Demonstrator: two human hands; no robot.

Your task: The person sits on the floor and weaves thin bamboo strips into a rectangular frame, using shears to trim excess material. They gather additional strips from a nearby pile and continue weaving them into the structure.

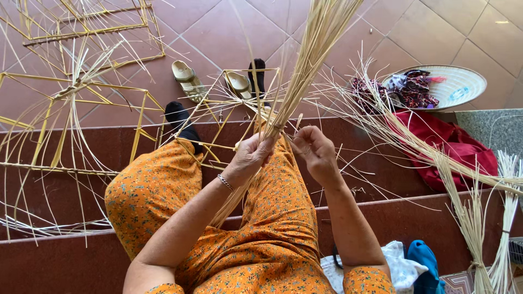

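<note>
My left hand [251, 156] grips a thick bundle of pale bamboo strips [309, 60] around its middle, holding it slanted up and away over my lap. My right hand [317, 151] is just to the right of the bundle, fingers pinched on a thin strip at the gripped spot. A silver bracelet [225, 182] sits on my left wrist. I sit on dark red steps in orange flowered clothes [272, 218], black-socked feet down on the lower step.
Yellow bamboo frames [81, 87] lie at left and in front of my knees. A pair of sandals [188, 79] rests on the tiled floor. A conical hat [457, 81] holding cloth, a red cloth [457, 147] and more strip bundles [479, 228] are at right.
</note>
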